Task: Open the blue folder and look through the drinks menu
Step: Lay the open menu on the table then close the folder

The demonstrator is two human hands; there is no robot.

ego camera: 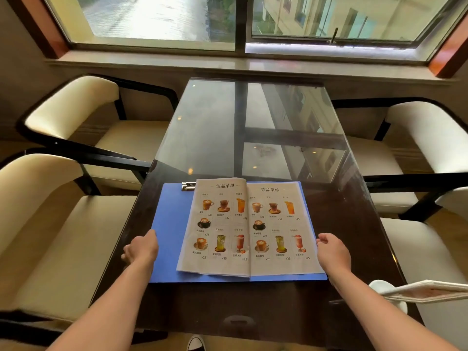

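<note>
Both hands [141,249] [333,250] flank the blue folder [169,231], open on its drinks menu [249,229].

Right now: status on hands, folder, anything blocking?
Left hand on the blue folder left edge, right hand at its right edge. Folder open flat, drinks menu spread showing. Nothing on the pages.

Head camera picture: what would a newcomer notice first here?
First, the blue folder lying open at the near end of the dark table, with the drinks menu spread across it. Next, the left hand and right hand at the folder's side edges. Behind, a large window.
</note>
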